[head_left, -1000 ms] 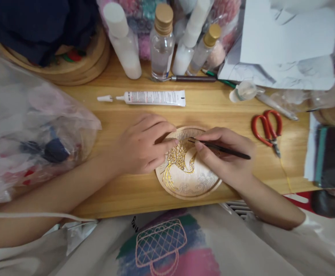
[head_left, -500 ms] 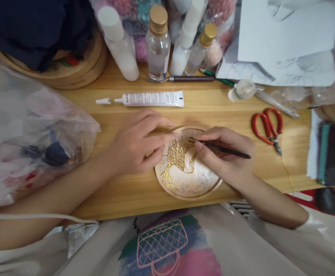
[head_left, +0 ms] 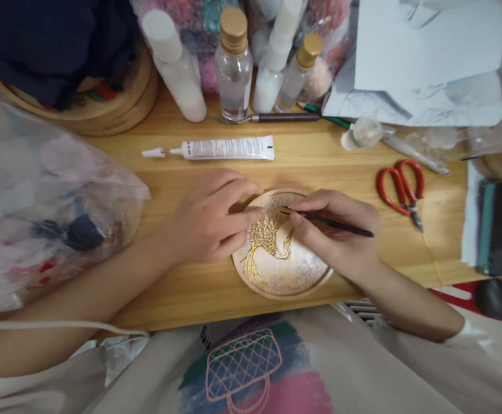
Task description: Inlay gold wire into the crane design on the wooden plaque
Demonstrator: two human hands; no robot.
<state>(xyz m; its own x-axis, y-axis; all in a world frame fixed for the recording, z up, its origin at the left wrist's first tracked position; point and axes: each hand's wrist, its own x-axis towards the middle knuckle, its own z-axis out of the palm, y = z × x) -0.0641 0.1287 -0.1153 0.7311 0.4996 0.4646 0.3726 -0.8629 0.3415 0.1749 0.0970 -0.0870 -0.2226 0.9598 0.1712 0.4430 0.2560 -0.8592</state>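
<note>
A round wooden disc (head_left: 289,276) with a gold bird outline lies near the front edge of the wooden table (head_left: 311,167). My left hand (head_left: 210,218) rests on the disc's left rim, fingers curled and pressing down on it. My right hand (head_left: 334,236) pinches a thin dark tool (head_left: 341,225), whose tip touches the gold pattern near the disc's top. The right hand covers the disc's right part.
A white glue tube (head_left: 229,148) lies behind the hands. Several bottles (head_left: 233,63) stand at the back. Red scissors (head_left: 399,187) lie to the right, papers (head_left: 423,63) at the back right. A clear plastic bag (head_left: 39,201) fills the left. Wooden hoops (head_left: 104,109) sit back left.
The hands stay on the disc; the left fingers shifted slightly along the rim. The view drifted a little.
</note>
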